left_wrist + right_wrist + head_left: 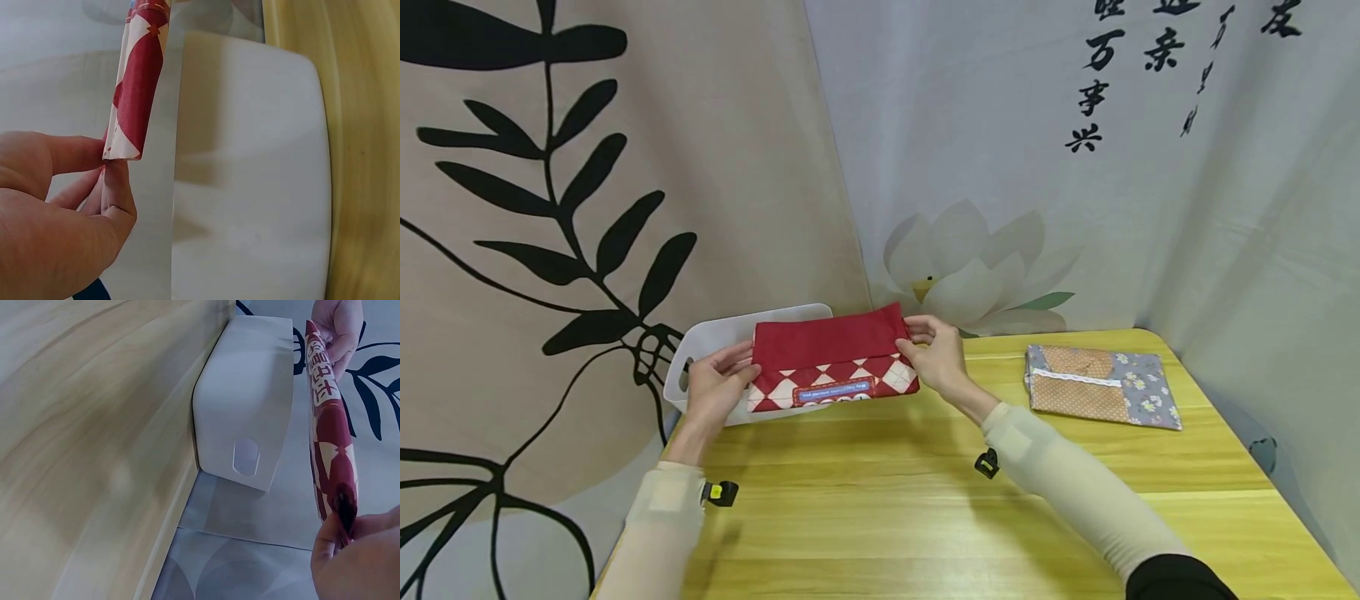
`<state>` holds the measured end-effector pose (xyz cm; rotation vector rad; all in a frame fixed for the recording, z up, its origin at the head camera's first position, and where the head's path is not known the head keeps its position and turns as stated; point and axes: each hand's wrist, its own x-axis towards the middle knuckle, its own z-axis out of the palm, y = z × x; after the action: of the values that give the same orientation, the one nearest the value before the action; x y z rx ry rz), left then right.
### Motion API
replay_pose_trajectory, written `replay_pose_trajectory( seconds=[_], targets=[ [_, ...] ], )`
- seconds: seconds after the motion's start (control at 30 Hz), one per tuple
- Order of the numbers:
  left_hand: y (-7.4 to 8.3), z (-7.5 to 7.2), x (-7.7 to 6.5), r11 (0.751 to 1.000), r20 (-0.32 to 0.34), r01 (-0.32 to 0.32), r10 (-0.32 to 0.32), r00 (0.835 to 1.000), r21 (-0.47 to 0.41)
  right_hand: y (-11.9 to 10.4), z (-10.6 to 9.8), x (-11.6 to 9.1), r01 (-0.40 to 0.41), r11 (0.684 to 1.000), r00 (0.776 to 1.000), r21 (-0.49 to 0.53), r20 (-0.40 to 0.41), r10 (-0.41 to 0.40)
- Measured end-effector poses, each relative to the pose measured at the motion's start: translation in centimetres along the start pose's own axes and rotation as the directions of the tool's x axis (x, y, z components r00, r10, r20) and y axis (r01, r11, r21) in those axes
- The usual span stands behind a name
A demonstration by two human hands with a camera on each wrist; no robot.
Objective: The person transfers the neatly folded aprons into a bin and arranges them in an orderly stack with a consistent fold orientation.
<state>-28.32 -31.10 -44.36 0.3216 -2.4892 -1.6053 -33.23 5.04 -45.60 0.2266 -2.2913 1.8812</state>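
1. The left hand is pinching the left edge of a folded red cloth item between thumb and fingers.
2. The right hand is gripping the same item near its upper right corner, its thumb pressing on the front.
3. The red cloth item is hanging between both hands, above the table and in front of a white bin; its plain red band is lying over a red-and-cream diamond pattern, with a blue label showing near the lower edge.
4. The white bin is standing at the table's far left part, one oval handle hole showing in its end wall. The cloth is hiding much of its opening in the head view, so its contents are not showing clearly.
5. In the right wrist view, the cloth item is staying clear of the bin's walls.
6. A folded floral cloth with a dotted tan panel and a white trim strip is lying flat on the table's right side, well apart from the bin.
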Motion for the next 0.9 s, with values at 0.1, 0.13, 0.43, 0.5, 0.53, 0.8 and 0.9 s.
replay_pose_trajectory(
  seconds=[0.1, 0.13, 0.43, 0.5, 0.53, 0.8, 0.9],
  targets=[
    [-0.1, -0.4, 0.2, 1.0, -0.003, -0.001, 0.001, 1.0, 0.005, -0.1, 0.5, 0.2, 0.004, 1.0, 1.0, 0.001, -0.001, -0.004],
    [-0.1, -0.5, 0.3, 1.0, -0.007, 0.002, -0.002, 1.0, 0.0, -0.2, 0.6, 0.2, 0.006, 1.0, 1.0, -0.001, 0.0, -0.006],
    [-0.1, -1.7, 0.8, 1.0, -0.02, 0.013, -0.013, 1.0, -0.002, -0.6, 2.3, 0.9, 0.004, 1.0, 1.0, -0.017, -0.001, -0.004],
    [-0.2, -2.0, 0.8, 1.0, -0.022, 0.021, -0.021, 1.0, -0.008, -0.8, 2.6, 1.0, 0.007, 1.0, 1.0, -0.021, 0.003, -0.006],
    [-0.2, -2.1, 0.9, 1.0, -0.023, 0.025, -0.025, 0.999, -0.01, -0.8, 2.8, 1.0, 0.008, 1.0, 1.0, -0.017, 0.005, -0.008],
    [-0.5, -3.3, 1.4, 0.998, -0.022, 0.061, -0.061, 0.998, 0.008, -1.0, 4.1, 1.5, 0.032, 0.999, 0.999, -0.031, 0.018, -0.031],
    [-0.5, -3.7, 1.6, 0.998, -0.025, 0.058, -0.058, 0.998, 0.004, -1.2, 4.5, 1.6, 0.039, 0.999, 0.999, -0.033, 0.018, -0.038]
  ],
)
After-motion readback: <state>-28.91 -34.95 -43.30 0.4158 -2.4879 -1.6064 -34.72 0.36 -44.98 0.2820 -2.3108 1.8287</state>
